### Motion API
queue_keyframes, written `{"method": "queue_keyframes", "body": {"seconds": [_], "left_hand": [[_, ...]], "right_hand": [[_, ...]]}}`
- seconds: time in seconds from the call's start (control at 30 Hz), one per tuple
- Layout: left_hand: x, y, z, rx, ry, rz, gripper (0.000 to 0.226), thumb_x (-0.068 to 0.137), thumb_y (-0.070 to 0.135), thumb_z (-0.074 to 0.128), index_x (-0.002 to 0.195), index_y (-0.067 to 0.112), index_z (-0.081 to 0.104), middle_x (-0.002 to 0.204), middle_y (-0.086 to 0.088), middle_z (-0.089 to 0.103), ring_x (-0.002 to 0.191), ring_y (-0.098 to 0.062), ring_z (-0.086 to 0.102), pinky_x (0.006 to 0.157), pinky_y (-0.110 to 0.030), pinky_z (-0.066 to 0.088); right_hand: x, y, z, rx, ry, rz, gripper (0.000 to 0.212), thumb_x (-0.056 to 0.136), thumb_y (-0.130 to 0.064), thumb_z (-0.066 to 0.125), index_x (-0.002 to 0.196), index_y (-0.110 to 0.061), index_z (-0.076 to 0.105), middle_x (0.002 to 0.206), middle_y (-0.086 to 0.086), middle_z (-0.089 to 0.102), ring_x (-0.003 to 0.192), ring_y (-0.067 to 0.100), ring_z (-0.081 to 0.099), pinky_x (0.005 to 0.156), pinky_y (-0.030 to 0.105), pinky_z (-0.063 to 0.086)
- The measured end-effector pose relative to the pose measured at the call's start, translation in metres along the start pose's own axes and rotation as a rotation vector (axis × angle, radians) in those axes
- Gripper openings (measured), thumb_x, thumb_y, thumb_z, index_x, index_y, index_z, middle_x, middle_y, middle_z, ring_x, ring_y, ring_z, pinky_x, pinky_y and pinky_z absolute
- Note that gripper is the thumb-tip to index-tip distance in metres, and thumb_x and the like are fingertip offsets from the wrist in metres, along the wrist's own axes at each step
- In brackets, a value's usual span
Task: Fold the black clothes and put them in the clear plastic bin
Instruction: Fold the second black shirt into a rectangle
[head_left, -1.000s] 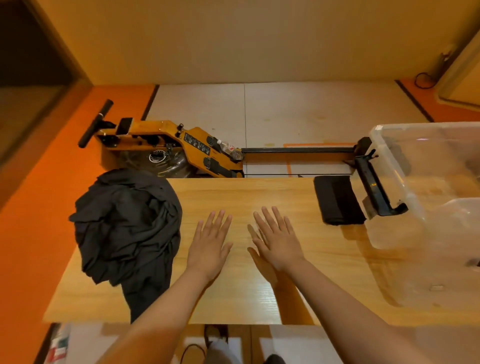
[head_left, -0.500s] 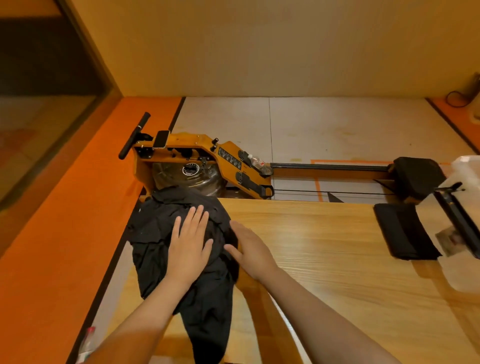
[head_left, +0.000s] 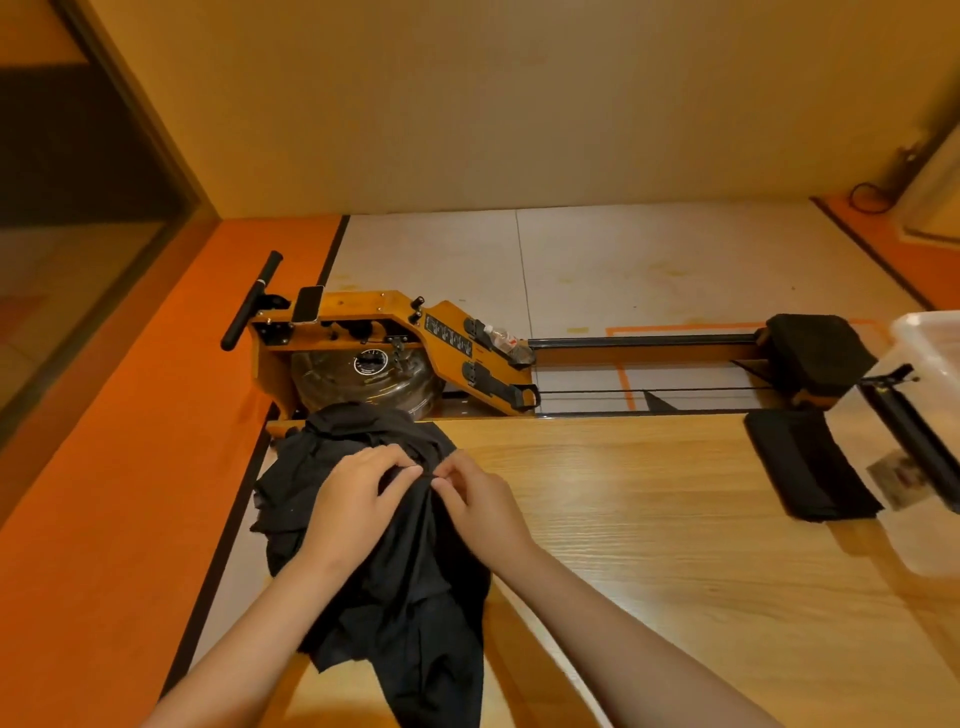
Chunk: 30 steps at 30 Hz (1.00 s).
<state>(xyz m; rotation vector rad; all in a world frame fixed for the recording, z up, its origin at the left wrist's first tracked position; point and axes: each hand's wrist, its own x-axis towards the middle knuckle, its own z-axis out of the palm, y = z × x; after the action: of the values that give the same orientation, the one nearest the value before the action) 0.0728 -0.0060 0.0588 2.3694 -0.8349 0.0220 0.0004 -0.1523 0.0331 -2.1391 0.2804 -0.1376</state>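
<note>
A wooden table (head_left: 675, 545) stands before a rowing machine (head_left: 395, 332). On its left end lies a crumpled pile of black clothes (head_left: 415, 587). The left hand (head_left: 353, 499) and right hand (head_left: 483, 506) both pinch its top fabric. A folded black garment (head_left: 810, 467) lies beside the clear plastic bin (head_left: 922, 327), far right.

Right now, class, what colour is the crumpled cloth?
Black. The cloth shows best in the head view.
</note>
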Motion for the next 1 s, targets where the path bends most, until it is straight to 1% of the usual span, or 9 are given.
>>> {"method": "queue_keyframes", "body": {"seconds": [0.17, 0.33, 0.47, 0.6, 0.67, 0.77, 0.83, 0.9, 1.0], "left_hand": [[0.025, 0.061, -0.031, -0.148, 0.054, 0.044, 0.011, 0.095, 0.035, 0.053, 0.089, 0.028, 0.059, 0.080, 0.012, 0.063, 0.076, -0.006, 0.060, 0.068, -0.032, 0.049], [0.043, 0.129, -0.047, -0.320, 0.089, 0.093, 0.010, 0.093, 0.034, 0.057, 0.093, 0.025, 0.061, 0.085, 0.011, 0.065, 0.084, -0.007, 0.063, 0.075, -0.037, 0.053], [0.065, 0.157, -0.052, -0.294, -0.185, 0.067, 0.028, 0.081, 0.047, 0.069, 0.101, 0.029, 0.061, 0.092, 0.011, 0.066, 0.085, -0.003, 0.063, 0.074, -0.030, 0.054], [0.084, 0.158, -0.029, -0.167, -0.358, 0.030, 0.016, 0.089, 0.033, 0.066, 0.098, 0.020, 0.068, 0.090, 0.001, 0.068, 0.083, -0.012, 0.064, 0.079, -0.042, 0.055], [0.085, 0.162, -0.017, -0.208, -0.364, 0.034, 0.010, 0.093, 0.030, 0.062, 0.089, 0.022, 0.066, 0.085, 0.001, 0.065, 0.077, -0.008, 0.062, 0.070, -0.032, 0.051], [0.091, 0.179, -0.011, -0.271, -0.321, 0.057, 0.017, 0.096, 0.027, 0.057, 0.079, 0.028, 0.060, 0.077, 0.005, 0.058, 0.068, 0.001, 0.056, 0.060, -0.016, 0.039], [0.099, 0.191, -0.013, -0.322, -0.284, 0.053, 0.017, 0.097, 0.029, 0.055, 0.083, 0.025, 0.063, 0.079, 0.004, 0.061, 0.071, -0.002, 0.058, 0.063, -0.020, 0.040], [0.110, 0.204, -0.017, -0.356, -0.229, 0.059, 0.022, 0.097, 0.033, 0.054, 0.084, 0.020, 0.065, 0.078, -0.001, 0.063, 0.074, -0.010, 0.060, 0.065, -0.027, 0.042], [0.119, 0.222, -0.022, -0.341, -0.144, 0.115, 0.030, 0.096, 0.037, 0.054, 0.075, 0.018, 0.062, 0.070, 0.000, 0.059, 0.065, -0.009, 0.056, 0.060, -0.026, 0.039]], "right_hand": [[0.002, -0.033, -0.066, 0.203, 0.076, -0.105, 0.006, 0.099, -0.024, 0.050, 0.102, -0.021, 0.054, 0.086, -0.004, 0.063, 0.079, 0.011, 0.062, 0.074, 0.039, 0.054], [-0.002, -0.060, -0.141, 0.247, 0.132, -0.204, 0.007, 0.098, -0.019, 0.053, 0.096, -0.025, 0.055, 0.089, -0.011, 0.061, 0.086, 0.004, 0.061, 0.077, 0.027, 0.052], [-0.012, -0.063, -0.201, 0.221, 0.152, -0.219, 0.013, 0.097, -0.018, 0.055, 0.090, -0.027, 0.057, 0.081, -0.009, 0.063, 0.076, 0.002, 0.060, 0.068, 0.015, 0.046], [-0.021, -0.038, -0.252, 0.155, 0.203, -0.158, 0.008, 0.097, -0.020, 0.056, 0.093, -0.017, 0.062, 0.074, 0.003, 0.062, 0.069, 0.007, 0.056, 0.064, 0.019, 0.042], [-0.025, -0.023, -0.272, 0.108, 0.216, -0.128, 0.009, 0.096, -0.022, 0.057, 0.094, -0.016, 0.063, 0.073, 0.002, 0.063, 0.066, 0.006, 0.056, 0.061, 0.017, 0.041], [-0.029, -0.009, -0.297, 0.041, 0.237, -0.107, 0.008, 0.096, -0.024, 0.058, 0.094, -0.020, 0.064, 0.072, -0.003, 0.065, 0.066, 0.003, 0.059, 0.060, 0.014, 0.041], [-0.028, -0.007, -0.314, 0.033, 0.278, -0.106, 0.007, 0.095, -0.025, 0.059, 0.093, -0.024, 0.065, 0.077, -0.002, 0.067, 0.073, 0.004, 0.062, 0.064, 0.016, 0.046], [-0.025, -0.007, -0.330, 0.018, 0.346, -0.132, 0.007, 0.094, -0.024, 0.061, 0.091, -0.025, 0.067, 0.082, 0.003, 0.069, 0.080, 0.013, 0.064, 0.071, 0.028, 0.050], [-0.022, -0.005, -0.344, 0.003, 0.422, -0.174, 0.009, 0.093, -0.021, 0.062, 0.094, -0.017, 0.070, 0.087, 0.002, 0.070, 0.083, 0.013, 0.064, 0.077, 0.035, 0.052]]}}
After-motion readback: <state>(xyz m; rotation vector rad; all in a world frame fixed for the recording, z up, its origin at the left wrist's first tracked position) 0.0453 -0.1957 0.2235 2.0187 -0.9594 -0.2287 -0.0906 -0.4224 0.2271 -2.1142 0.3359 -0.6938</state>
